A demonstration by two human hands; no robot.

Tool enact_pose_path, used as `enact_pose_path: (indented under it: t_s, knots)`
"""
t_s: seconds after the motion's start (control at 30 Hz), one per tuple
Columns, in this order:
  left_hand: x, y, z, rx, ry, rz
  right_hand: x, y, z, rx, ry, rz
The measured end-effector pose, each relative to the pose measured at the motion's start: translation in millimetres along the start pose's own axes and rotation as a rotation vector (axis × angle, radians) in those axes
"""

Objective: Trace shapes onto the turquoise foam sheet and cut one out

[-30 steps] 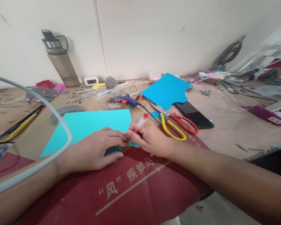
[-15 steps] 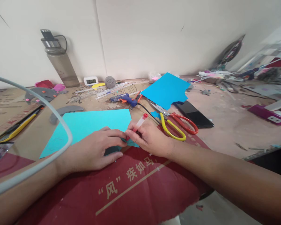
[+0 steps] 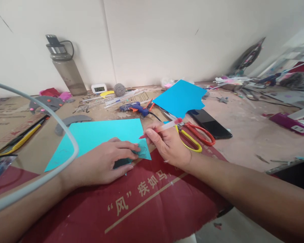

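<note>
On cardboard (image 3: 167,216): turquoise sheet (image 3: 106,130), pressed down by left hand (image 3: 110,160), thumb and fingers apart; right hand (image 3: 171,145) pinches pen (image 3: 168,126), tip near sheet's edge; curved line (image 3: 145,155) drawn at corner, seemingly uncut

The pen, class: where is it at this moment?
In the head view, the pen is just right of centre, held in the right hand, its tip over the turquoise sheet near that sheet's right edge.

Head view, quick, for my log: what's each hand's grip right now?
Left hand: open, resting on the turquoise paper.
Right hand: closed, holding a pen.
</note>
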State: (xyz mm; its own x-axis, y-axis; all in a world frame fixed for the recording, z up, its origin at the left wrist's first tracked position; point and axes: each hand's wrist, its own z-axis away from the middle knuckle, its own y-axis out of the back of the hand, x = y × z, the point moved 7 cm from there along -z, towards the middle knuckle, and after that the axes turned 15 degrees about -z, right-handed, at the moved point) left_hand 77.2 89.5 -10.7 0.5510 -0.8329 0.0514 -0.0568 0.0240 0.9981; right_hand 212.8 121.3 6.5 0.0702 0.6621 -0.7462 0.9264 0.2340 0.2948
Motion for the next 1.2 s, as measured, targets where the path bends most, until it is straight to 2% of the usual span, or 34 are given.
enact_pose_path:
  t_s: [0.2,0.5,0.73,0.83,0.9,0.97,1.1,1.2]
  knots:
    - [1,1.7,0,0.003,0.007,0.004,10,-6,0,-0.125,-0.007,0.056]
    - [2,1.0,0,0.015,0.001,-0.007,26,-6,-1,-0.243,-0.146,0.262]
    - [7,6.4,3,0.145,-0.063,-0.065,30,-8,-3,-0.305,-0.113,0.286]
    - [11,11.1,5,0.205,0.008,-0.167,29,-7,-3,-0.308,-0.099,0.29]
    - [19,13.1,5,0.223,0.077,-0.234,29,-7,-3,-0.319,-0.093,0.293]
    - [31,11.3,5,0.192,0.105,-0.256,28,-7,-3,-0.328,-0.084,0.302]
    - [56,9.5,3,0.174,0.083,-0.257,28,-8,-3,-0.337,-0.067,0.333]
    - [62,6.2,1,0.137,0.09,-0.254,28,-9,-3,-0.345,-0.069,0.339]
